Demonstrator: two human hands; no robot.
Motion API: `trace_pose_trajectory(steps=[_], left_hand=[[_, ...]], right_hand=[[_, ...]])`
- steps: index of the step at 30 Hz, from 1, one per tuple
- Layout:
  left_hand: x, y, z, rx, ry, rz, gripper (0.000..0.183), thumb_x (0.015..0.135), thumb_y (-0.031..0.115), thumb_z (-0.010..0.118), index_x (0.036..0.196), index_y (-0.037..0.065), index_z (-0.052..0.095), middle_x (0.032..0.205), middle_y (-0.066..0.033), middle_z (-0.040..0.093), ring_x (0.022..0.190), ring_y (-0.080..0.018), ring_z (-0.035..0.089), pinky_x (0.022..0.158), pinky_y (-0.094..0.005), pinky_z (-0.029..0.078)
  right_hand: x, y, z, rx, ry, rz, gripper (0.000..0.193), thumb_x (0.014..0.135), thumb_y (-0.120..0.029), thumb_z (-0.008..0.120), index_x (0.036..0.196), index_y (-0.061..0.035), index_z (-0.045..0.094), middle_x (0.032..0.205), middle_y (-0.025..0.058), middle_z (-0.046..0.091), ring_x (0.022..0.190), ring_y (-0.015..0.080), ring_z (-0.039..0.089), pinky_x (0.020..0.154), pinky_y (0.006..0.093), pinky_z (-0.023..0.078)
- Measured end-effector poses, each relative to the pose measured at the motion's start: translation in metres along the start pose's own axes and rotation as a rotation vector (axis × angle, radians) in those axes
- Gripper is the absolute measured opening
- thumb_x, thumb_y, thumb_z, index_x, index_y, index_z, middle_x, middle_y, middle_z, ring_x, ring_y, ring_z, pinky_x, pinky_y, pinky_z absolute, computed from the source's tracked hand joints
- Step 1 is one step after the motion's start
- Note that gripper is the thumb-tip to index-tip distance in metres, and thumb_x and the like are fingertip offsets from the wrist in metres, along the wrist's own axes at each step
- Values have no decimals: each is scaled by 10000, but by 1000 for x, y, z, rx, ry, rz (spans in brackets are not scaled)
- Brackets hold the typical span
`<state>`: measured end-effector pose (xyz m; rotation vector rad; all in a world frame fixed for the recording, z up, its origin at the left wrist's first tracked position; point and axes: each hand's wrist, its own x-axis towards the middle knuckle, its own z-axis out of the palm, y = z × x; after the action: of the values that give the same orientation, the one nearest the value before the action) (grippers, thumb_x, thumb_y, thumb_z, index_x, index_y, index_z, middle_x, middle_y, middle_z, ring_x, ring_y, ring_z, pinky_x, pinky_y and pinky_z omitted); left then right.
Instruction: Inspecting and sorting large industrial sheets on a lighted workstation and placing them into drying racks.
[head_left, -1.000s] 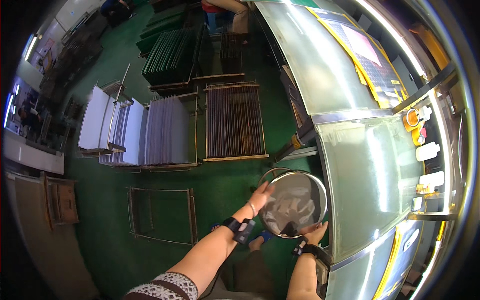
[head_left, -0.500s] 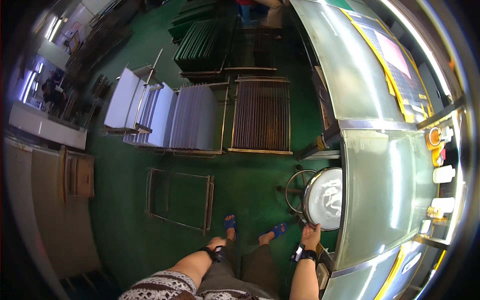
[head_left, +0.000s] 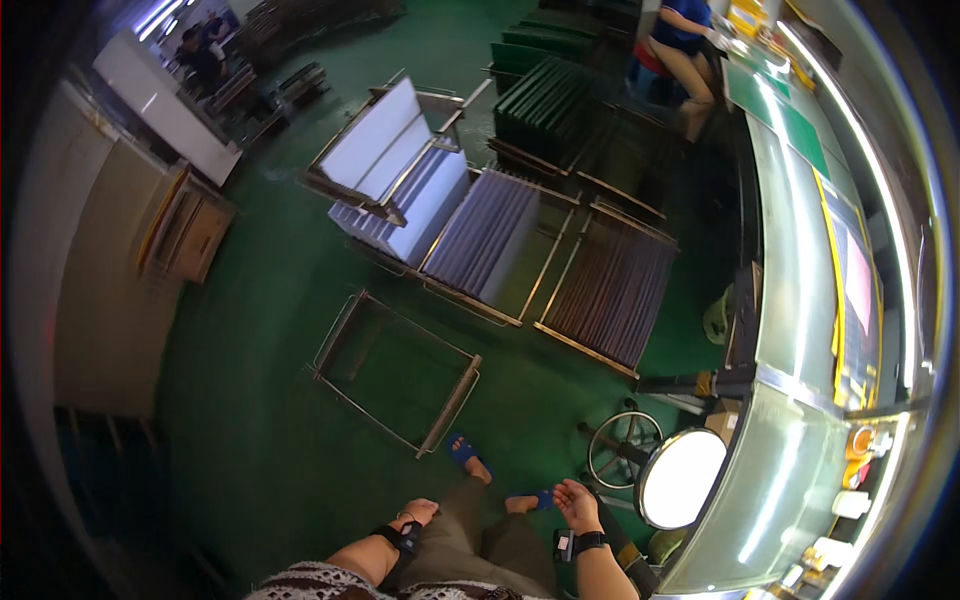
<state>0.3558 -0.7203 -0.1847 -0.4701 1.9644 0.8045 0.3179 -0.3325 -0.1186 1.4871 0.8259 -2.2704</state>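
My left hand (head_left: pixel 420 512) hangs beside my left thigh, its fingers curled in and nothing seen in them. My right hand (head_left: pixel 577 503) is raised a little, palm partly up, fingers loosely bent and apart, holding nothing. Just right of it stands a round stool (head_left: pixel 683 478) with a bright, shiny seat and a metal foot ring. A gap shows between the fingers and the seat's rim. Each wrist wears a dark band with a small device. Blue sandals (head_left: pixel 470 457) are on my feet.
Ahead on the green floor lies a low metal frame (head_left: pixel 432 433). Beyond it stand racks of upright white panels (head_left: pixel 480 235), brown panels (head_left: pixel 610 285) and green panels (head_left: pixel 545 100). A long glass-topped bench (head_left: pixel 765 500) runs along the right. Another person (head_left: pixel 685 25) sits at its far end.
My right hand has left the stool's rim and moved left, apart from it. The whole view has turned left, so the racks and stool appear farther right and tilted.
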Motion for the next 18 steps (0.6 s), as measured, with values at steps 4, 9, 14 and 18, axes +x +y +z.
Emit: trace_pose_trajectory(steps=[4,9,14,18], left_hand=[[-25,31,-15,84,-60,-71,445,866,444,433,1063,86,608,1035,-98,634,1015,-326,549,882,-402,426],[-29,29,-57,-641,-8,-423,309,887,323,509,1090,102,582,977,-75,654,861,-210,625,726,-351,488],[-58,37,-109,-894,-8,-427,318,900,245,477,1136,37,520,1054,-141,616,943,-223,605,808,-346,479],[-58,-55,-64,-1094,109,-616,256,872,274,524,1020,69,554,898,-95,654,777,-188,635,586,-325,485]], right_hand=[[8,-10,51,-327,-51,-53,221,889,-122,494,1064,11,515,863,130,608,747,213,597,666,309,497],[53,1,111,-483,-143,-21,209,859,-111,520,1036,-3,546,824,103,627,698,172,599,613,266,476],[132,21,151,-949,-140,-137,186,842,-143,534,878,29,595,742,80,627,629,146,591,573,267,472],[166,27,208,-1123,-221,-54,200,828,-199,541,848,-13,613,691,79,632,613,177,607,558,296,483]])
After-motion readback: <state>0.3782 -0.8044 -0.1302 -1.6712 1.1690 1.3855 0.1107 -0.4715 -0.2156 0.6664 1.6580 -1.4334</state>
